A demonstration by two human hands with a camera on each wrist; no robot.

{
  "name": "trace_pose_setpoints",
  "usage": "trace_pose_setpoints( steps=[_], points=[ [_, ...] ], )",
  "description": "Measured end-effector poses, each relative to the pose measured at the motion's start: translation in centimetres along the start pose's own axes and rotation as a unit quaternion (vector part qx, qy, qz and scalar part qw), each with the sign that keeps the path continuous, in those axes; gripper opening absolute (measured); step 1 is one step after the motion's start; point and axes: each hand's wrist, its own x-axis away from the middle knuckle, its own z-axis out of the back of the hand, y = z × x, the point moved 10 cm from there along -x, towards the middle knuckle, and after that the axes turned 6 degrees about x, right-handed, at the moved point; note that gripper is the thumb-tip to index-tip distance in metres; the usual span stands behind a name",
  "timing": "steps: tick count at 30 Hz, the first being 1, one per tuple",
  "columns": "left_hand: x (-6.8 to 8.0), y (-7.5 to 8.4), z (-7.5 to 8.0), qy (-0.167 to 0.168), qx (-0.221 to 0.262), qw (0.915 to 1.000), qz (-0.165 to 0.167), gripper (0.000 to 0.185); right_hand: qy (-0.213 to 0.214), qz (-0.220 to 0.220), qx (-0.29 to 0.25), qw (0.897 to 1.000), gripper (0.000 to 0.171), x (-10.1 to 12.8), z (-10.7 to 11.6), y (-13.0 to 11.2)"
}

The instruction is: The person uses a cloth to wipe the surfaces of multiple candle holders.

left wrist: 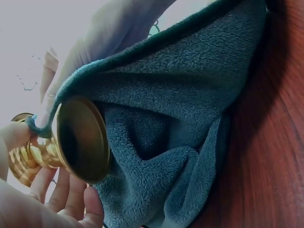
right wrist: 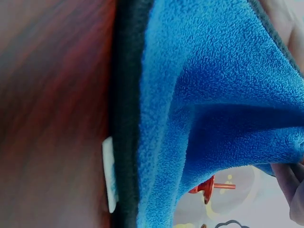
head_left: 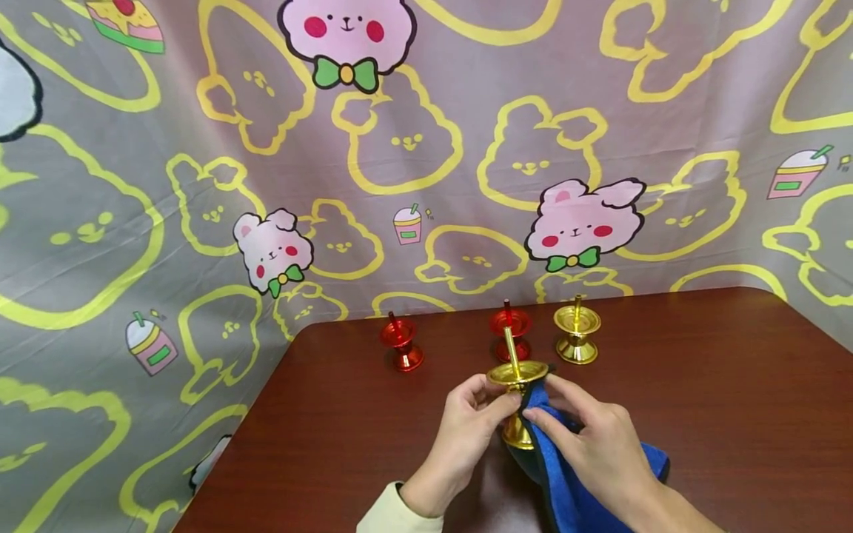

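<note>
head view: near the table's (head_left: 700, 385) front, the left hand (head_left: 460, 437) pinches the gold candle holder (head_left: 516, 385) at its stem while the right hand (head_left: 600, 444) presses a blue cloth (head_left: 573, 488) to it. left wrist view: the holder's base (left wrist: 83, 140) looks smooth, rigid, probably light and slippery; the ribbed stem seems the best grip. right wrist view: the soft cloth drapes from pinching fingers (right wrist: 292, 183).

head high, wrists close, sharing cloth (head_left: 573, 481)
</note>
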Motion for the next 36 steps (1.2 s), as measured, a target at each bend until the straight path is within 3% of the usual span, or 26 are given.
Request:
trace_pose_setpoints(
  steps=[8, 13, 19, 25, 29, 36],
  points=[
    [0.0, 0.8, 0.2, -0.002, -0.004, 0.9996, -0.029, 0.026, 0.002, 0.028, -0.004, 1.000, 0.060, -0.3, 0.2, -1.0],
    [0.0, 1.1, 0.2, -0.017, -0.023, 0.9985, -0.047, 0.022, -0.016, -0.002, -0.024, 1.000, 0.056, -0.4, 0.0, -0.6],
    [0.0, 1.4, 0.0, -0.061, -0.035, 0.9963, -0.049, 0.024, -0.047, -0.032, -0.080, 0.995, 0.053, -0.5, -0.4, -0.2],
    [0.2, 1.8, -0.3, -0.108, -0.029, 0.9933, -0.030, 0.031, -0.080, -0.042, -0.132, 0.987, 0.050, -0.7, -0.5, -0.1],
    [0.4, 1.8, -0.3, -0.122, -0.013, 0.9920, -0.029, 0.035, -0.117, -0.058, -0.147, 0.980, 0.046, -0.8, -0.8, 0.3],
    [0.6, 1.8, -0.4, -0.138, 0.012, 0.9896, -0.039, 0.047, -0.193, -0.116, -0.179, 0.958, 0.042, -0.6, -1.8, 1.0]
  ],
)
